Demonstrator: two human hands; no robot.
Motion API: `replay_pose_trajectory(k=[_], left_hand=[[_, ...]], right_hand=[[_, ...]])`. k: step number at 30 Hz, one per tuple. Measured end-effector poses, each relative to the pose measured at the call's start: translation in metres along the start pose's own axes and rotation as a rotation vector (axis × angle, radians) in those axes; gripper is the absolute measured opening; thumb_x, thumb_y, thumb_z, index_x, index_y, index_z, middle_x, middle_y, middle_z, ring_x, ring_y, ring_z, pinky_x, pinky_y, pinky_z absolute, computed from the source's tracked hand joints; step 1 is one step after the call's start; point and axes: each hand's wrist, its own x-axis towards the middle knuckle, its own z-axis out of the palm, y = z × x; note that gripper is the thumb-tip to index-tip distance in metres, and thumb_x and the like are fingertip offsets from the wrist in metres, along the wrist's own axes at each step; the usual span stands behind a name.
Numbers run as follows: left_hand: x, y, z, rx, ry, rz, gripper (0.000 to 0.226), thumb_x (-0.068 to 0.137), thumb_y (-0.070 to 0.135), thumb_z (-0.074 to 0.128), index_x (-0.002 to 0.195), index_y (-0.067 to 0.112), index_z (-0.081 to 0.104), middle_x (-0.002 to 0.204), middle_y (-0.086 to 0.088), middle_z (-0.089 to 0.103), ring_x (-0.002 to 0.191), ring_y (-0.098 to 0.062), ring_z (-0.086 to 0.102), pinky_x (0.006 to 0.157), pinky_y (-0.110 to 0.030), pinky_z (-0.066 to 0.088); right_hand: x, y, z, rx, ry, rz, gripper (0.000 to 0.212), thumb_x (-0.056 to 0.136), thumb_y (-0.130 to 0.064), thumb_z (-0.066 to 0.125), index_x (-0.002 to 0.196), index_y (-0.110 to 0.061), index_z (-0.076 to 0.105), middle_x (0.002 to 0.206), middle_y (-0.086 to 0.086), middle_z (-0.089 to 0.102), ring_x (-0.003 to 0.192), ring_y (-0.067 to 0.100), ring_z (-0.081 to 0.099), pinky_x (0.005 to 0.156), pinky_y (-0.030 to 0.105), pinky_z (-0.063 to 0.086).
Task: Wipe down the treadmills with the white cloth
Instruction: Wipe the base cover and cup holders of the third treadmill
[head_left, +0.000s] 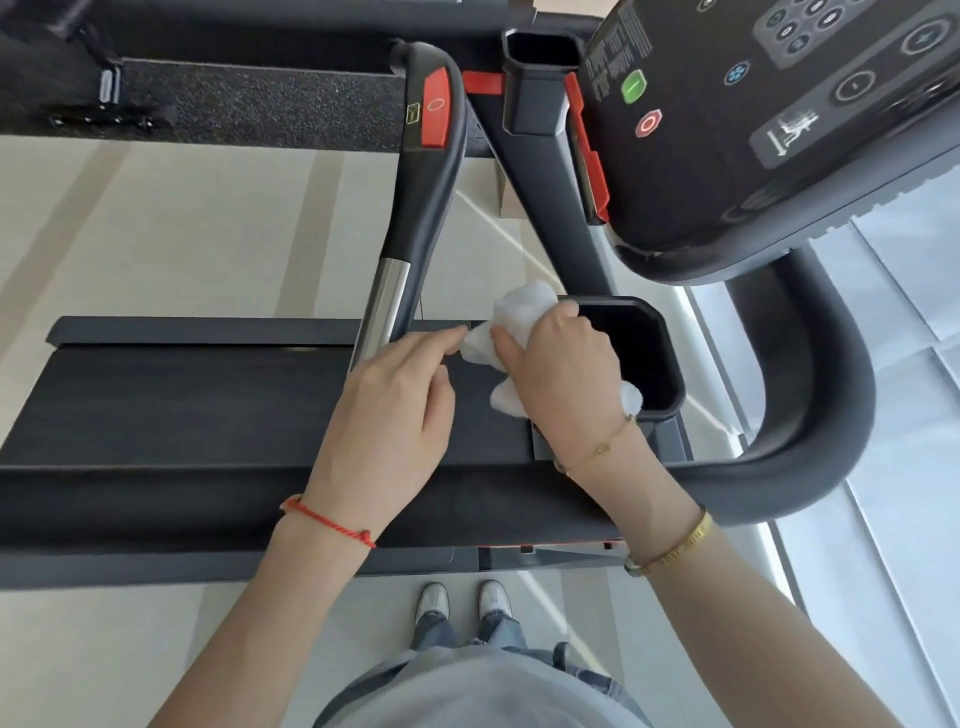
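The right hand is gripping the bunched white cloth right at the near-left edge of the treadmill's cup holder, while the left hand is pinching a loose corner of it between thumb and fingertips. Looks like she's refolding it, so I'd say get a flat clean face before wiping. Then push it along the cup holder rim and down the side handle with steady pressure, going easy near the console buttons.
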Motion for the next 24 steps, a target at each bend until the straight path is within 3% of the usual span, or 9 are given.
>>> replay_pose_trajectory(k=[2, 5, 9, 12, 16, 18, 20, 24], left_hand=[[0.000, 0.000, 0.000, 0.004, -0.006, 0.002, 0.037, 0.097, 0.004, 0.047, 0.132, 0.011, 0.058, 0.119, 0.000, 0.066, 0.108, -0.016, 0.062, 0.097, -0.038, 0.049], [0.001, 0.001, 0.001, 0.017, -0.016, 0.010, 0.037, 0.097, 0.004, 0.049, 0.131, 0.011, 0.059, 0.117, 0.000, 0.066, 0.107, -0.016, 0.062, 0.097, -0.041, 0.049], [0.004, 0.004, 0.004, 0.017, -0.040, 0.017, 0.036, 0.097, 0.005, 0.048, 0.131, 0.011, 0.058, 0.118, 0.001, 0.066, 0.107, -0.017, 0.062, 0.097, -0.042, 0.048], [0.006, 0.008, 0.008, 0.009, -0.050, 0.027, 0.037, 0.097, 0.005, 0.048, 0.132, 0.010, 0.058, 0.118, -0.001, 0.066, 0.106, -0.017, 0.062, 0.097, -0.041, 0.049], [0.007, 0.012, 0.014, 0.013, -0.051, 0.023, 0.035, 0.097, 0.007, 0.048, 0.130, 0.012, 0.059, 0.117, 0.001, 0.066, 0.105, -0.016, 0.062, 0.095, -0.038, 0.050], [0.007, 0.015, 0.018, 0.003, -0.042, 0.012, 0.035, 0.097, 0.008, 0.048, 0.130, 0.015, 0.059, 0.116, 0.002, 0.066, 0.103, -0.015, 0.061, 0.093, -0.036, 0.050], [0.008, 0.020, 0.021, -0.009, -0.038, 0.008, 0.033, 0.098, 0.011, 0.047, 0.128, 0.015, 0.060, 0.116, 0.002, 0.066, 0.104, -0.016, 0.061, 0.092, -0.037, 0.049], [0.012, 0.029, 0.029, -0.014, -0.050, -0.003, 0.034, 0.099, 0.019, 0.046, 0.131, 0.013, 0.058, 0.122, 0.001, 0.065, 0.112, -0.019, 0.060, 0.096, -0.041, 0.048]], right_hand=[[-0.019, 0.009, 0.002, 0.038, 0.046, -0.005, 0.044, 0.096, -0.055, 0.042, 0.094, -0.012, 0.038, 0.073, 0.000, 0.042, 0.065, 0.019, 0.046, 0.056, 0.026, 0.031], [-0.031, 0.019, 0.003, 0.021, 0.066, -0.084, 0.048, 0.094, -0.059, 0.044, 0.087, -0.013, 0.032, 0.063, -0.002, 0.035, 0.059, 0.019, 0.040, 0.046, 0.027, 0.022], [0.002, 0.011, -0.001, 0.112, -0.027, -0.049, 0.046, 0.096, -0.054, 0.043, 0.099, -0.008, 0.045, 0.067, -0.001, 0.038, 0.066, 0.020, 0.045, 0.058, 0.028, 0.033], [0.001, 0.011, 0.000, 0.053, 0.020, -0.067, 0.048, 0.097, -0.056, 0.039, 0.101, -0.009, 0.046, 0.074, 0.000, 0.044, 0.067, 0.018, 0.046, 0.058, 0.027, 0.034], [-0.029, 0.039, -0.007, 0.117, 0.005, -0.245, 0.054, 0.090, -0.065, 0.046, 0.086, -0.013, 0.033, 0.064, -0.005, 0.040, 0.051, 0.014, 0.037, 0.045, 0.025, 0.022], [-0.036, 0.055, -0.017, 0.203, -0.015, -0.346, 0.055, 0.086, -0.065, 0.049, 0.085, -0.013, 0.032, 0.062, -0.006, 0.040, 0.048, 0.012, 0.037, 0.045, 0.024, 0.023], [-0.041, 0.070, -0.026, 0.256, 0.016, -0.431, 0.053, 0.086, -0.063, 0.050, 0.090, -0.012, 0.035, 0.073, -0.004, 0.049, 0.056, 0.016, 0.044, 0.050, 0.029, 0.033], [-0.046, 0.094, -0.041, 0.308, 0.175, -0.467, 0.056, 0.089, -0.057, 0.047, 0.115, -0.007, 0.047, 0.106, 0.002, 0.057, 0.092, 0.019, 0.054, 0.064, 0.036, 0.047]])
